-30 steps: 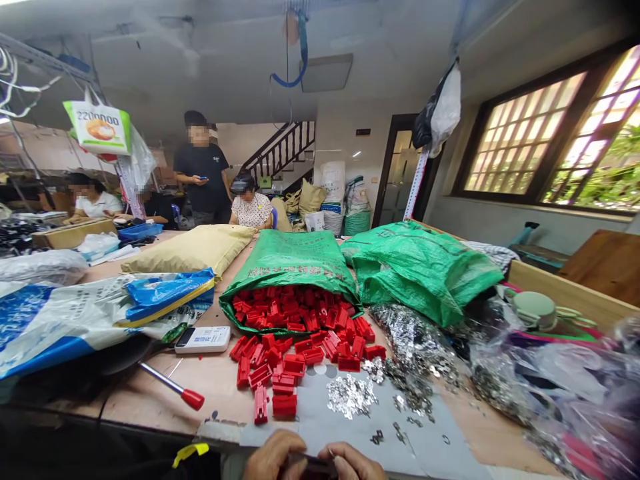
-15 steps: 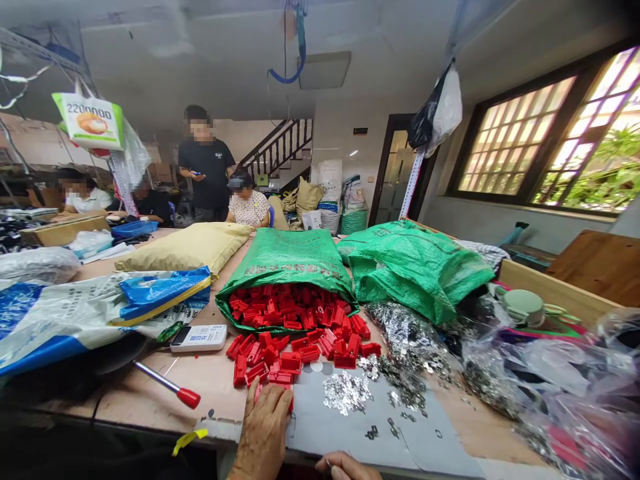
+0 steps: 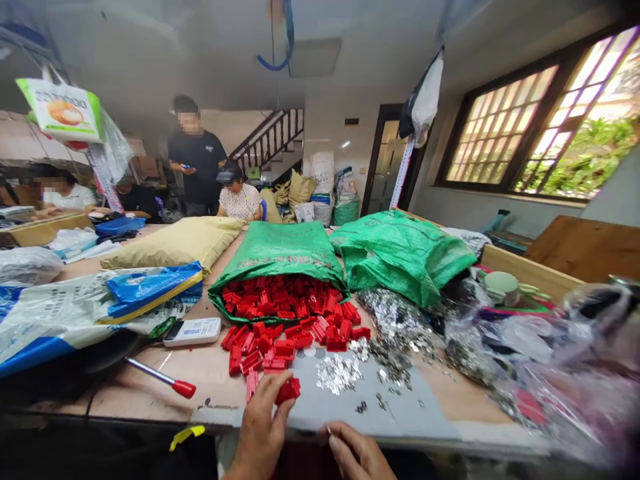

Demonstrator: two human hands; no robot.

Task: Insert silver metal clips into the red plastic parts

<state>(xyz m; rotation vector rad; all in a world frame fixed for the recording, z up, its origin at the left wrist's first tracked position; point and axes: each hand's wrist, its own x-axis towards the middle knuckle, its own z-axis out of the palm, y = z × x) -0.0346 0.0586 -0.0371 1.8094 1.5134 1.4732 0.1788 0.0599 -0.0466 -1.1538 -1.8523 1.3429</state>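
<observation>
Near the table's front edge my left hand [image 3: 264,420] pinches a red plastic part [image 3: 288,389] between thumb and fingers, lifted at the side of the loose pile. My right hand [image 3: 356,450] is lower and to the right, its thumb and fingers pressed together; a small pale glint shows at the tips, too small to name. Red plastic parts [image 3: 280,349] spill from the mouth of a green woven sack [image 3: 285,250]. On a grey sheet [image 3: 320,411] lies a heap of small flat silvery metal pieces [image 3: 339,373], with a few darker bits [image 3: 361,406] closer to me.
A lever with a red knob [image 3: 184,389] juts out at left, near a white device [image 3: 193,331]. Another green sack [image 3: 405,253] and clear bags [image 3: 540,360] of metal pieces fill the right. A beige sack [image 3: 175,243] lies at left. Several people [image 3: 197,160] are beyond the table.
My left hand has picked a red plastic part off the pile and drawn it slightly to the right. My right hand has come up further into view. The camera view has shifted slightly.
</observation>
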